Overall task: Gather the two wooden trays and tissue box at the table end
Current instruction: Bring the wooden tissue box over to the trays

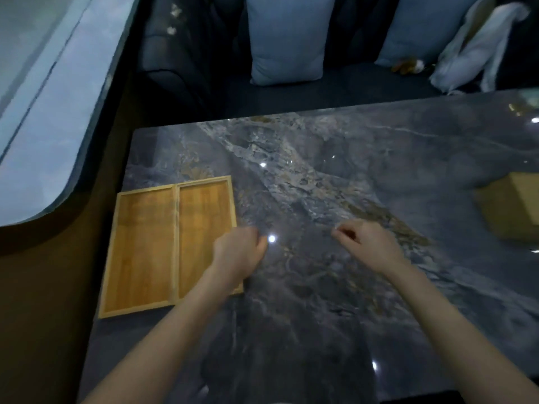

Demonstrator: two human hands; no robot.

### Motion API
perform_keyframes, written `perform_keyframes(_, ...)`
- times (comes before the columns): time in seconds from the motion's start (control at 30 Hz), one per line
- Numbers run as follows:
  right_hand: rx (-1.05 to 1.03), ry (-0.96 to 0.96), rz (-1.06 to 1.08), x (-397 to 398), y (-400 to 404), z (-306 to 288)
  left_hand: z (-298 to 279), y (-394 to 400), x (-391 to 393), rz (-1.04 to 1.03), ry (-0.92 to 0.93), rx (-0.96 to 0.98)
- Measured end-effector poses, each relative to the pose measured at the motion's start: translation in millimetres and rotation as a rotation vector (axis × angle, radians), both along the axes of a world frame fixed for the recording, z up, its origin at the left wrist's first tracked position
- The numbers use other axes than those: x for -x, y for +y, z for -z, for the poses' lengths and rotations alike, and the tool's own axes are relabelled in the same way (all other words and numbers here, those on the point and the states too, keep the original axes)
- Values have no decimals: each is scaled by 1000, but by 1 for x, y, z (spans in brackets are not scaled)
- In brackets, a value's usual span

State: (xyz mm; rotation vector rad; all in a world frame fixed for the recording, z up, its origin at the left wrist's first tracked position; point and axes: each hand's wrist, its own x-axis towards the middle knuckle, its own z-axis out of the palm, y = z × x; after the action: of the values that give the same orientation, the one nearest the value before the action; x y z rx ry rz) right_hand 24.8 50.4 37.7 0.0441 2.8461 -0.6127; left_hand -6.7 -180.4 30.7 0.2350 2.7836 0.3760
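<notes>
Two flat wooden trays lie side by side at the left end of the dark marble table (335,176): the left tray (143,252) and the right tray (201,225), their long edges touching. My left hand (239,252) hovers over the right tray's right edge, fingers loosely curled and holding nothing. My right hand (367,243) floats above bare table further right, fingers also loosely curled and empty. A wooden tissue box (513,208) stands at the far right, cut off by the frame edge.
Beyond the table's far edge runs a dark sofa with two blue cushions (288,39) and a white cloth (478,45). A pale curved surface (38,112) fills the upper left. A dark gap lies beside the table's left edge.
</notes>
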Motion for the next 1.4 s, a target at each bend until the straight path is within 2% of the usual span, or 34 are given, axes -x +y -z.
perform_keyframes(0.13, 36, 55, 132, -16, 84, -22, -17, 91, 10, 85, -86, -12)
perform_keyframes(0.43, -33, 89, 378, -60, 274, -38, -27, 299, 6, 263, -24, -72)
perform_keyframes(0.6, -81, 80, 551, -73, 356, -28, -20, 388, 10, 266, -47, -124)
perform_keyframes(0.73, -31, 120, 696, -68, 400, -10, -7, 444, 18, 287, -82, -169)
perform_keyframes(0.87, 96, 16, 764, -55, 422, 14, 15, 482, 12, 306, -152, -234)
perform_keyframes(1.0, 385, -87, 837, -49, 426, 29, 30, 505, 10, 151, -443, -365)
perform_keyframes(1.07, 512, -105, 853, -51, 425, 29, 33, 509, 10, 71, -515, -436)
perform_keyframes(1.17, 576, -58, 852, -53, 422, 32, 34, 509, 8, 54, -495, -472)
perform_keyframes(1.4, 545, -36, 813, -52, 419, 31, 33, 502, 4, 27, -451, -556)
